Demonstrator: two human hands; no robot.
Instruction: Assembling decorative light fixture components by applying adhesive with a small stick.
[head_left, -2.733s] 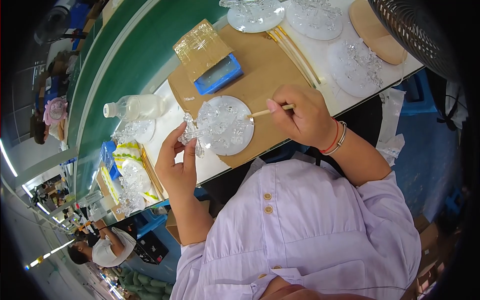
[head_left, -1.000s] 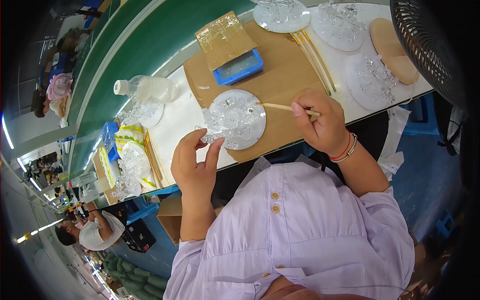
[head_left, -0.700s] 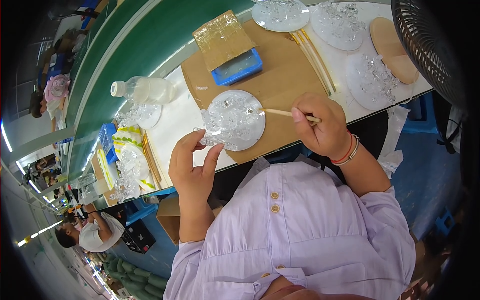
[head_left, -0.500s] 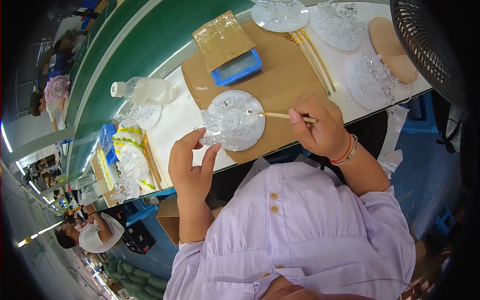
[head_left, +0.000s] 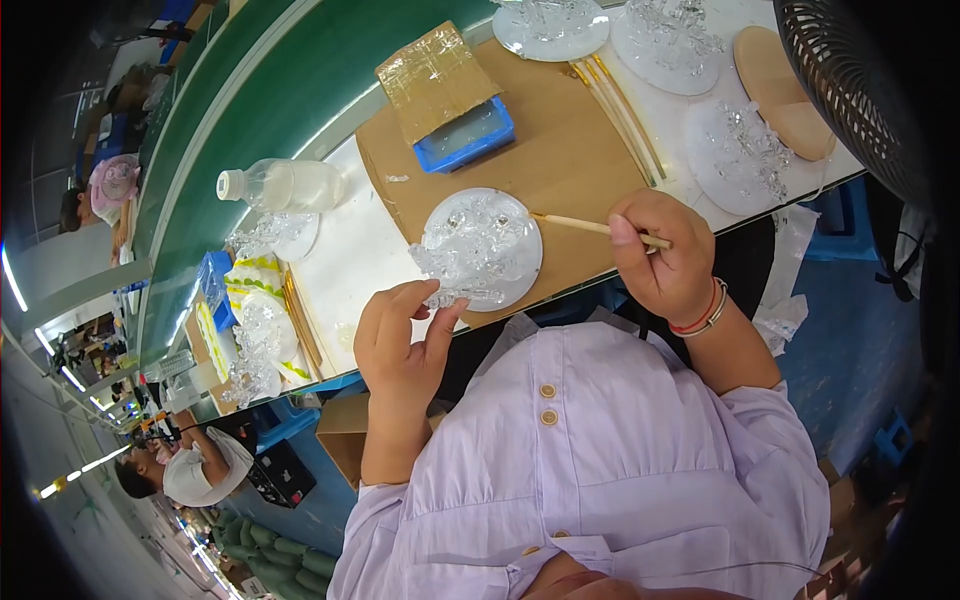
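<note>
In front of me a round white plate [head_left: 524, 262] carries a cluster of clear, glassy pieces [head_left: 470, 250]. My left hand [head_left: 405, 335] is at its near left edge, thumb and forefinger closed on a clear piece [head_left: 452, 298] of that cluster. Whether this piece is fixed to the others, I cannot tell. In my right hand [head_left: 665, 255] is a thin wooden-handled brush [head_left: 585, 226], gripped between thumb and fingers. Its tip points left and lies at the plate's right rim; whether it touches is unclear.
Beyond the plate, a blue tray [head_left: 465, 150] of clear contents sits partly under a taped cardboard flap [head_left: 437, 80], on brown cardboard [head_left: 560, 130]. Several brushes [head_left: 625, 120] lie right of it. More plates of clear pieces, a bottle [head_left: 290, 185] and a fan [head_left: 850, 75] stand around.
My right hand has moved right, drawing the brush tip from the clear pieces out to the plate's rim. The plate and my left hand have shifted slightly right.
</note>
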